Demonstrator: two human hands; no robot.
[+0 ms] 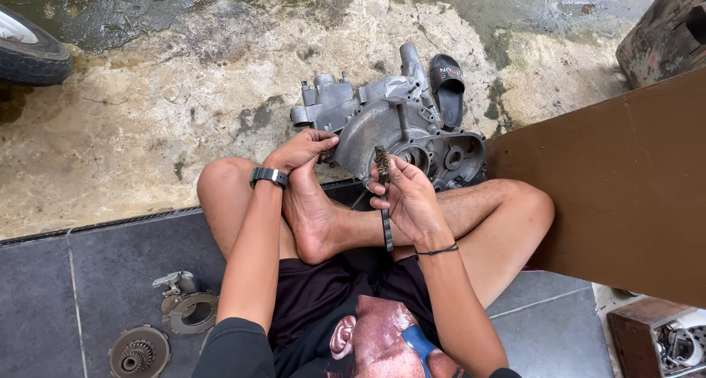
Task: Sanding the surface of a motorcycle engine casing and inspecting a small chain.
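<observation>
A grey engine case [397, 132] is steadied on its near rim by the left hand [301, 151], whose fingers are curled closed over the edge. A small brush [384, 194] with a dark handle and worn bristles is gripped in the right hand [412, 201], bristle end up, just short of the case's round face. For clean work, the case is probably best kept pinned firmly while short strokes are made along the recesses (the bearing bores lie just beyond the right fingertips). Room is tight on the right, where a brown board [610, 187] stands close beside the right forearm; a black sandal [447, 87] lies past the case. Left of the left elbow, on dark tiles, clutch parts [184, 308] and a gear [138, 352] are set well apart from both hands.
</observation>
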